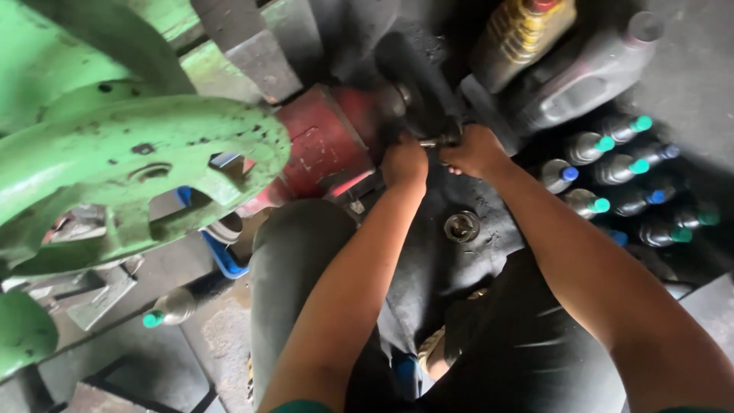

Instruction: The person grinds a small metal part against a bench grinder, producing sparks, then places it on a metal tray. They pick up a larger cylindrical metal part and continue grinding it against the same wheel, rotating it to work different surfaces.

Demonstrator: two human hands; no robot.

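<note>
At nine o'clock a chipped green casting [138,153] loomed beside a red cylinder [325,141]. Toward twelve o'clock the left hand [404,162], fingers curled shut, gripped the near end of a small metal fitting [437,141] on a dark, greasy part [417,76]; the right hand [475,150], likewise closed, pinched its other end. Both forearms stretched forward over the knees. Grease might have let either grip slip, barking knuckles. Capped bottles [612,172] lay at three o'clock, liable to be knocked.
</note>
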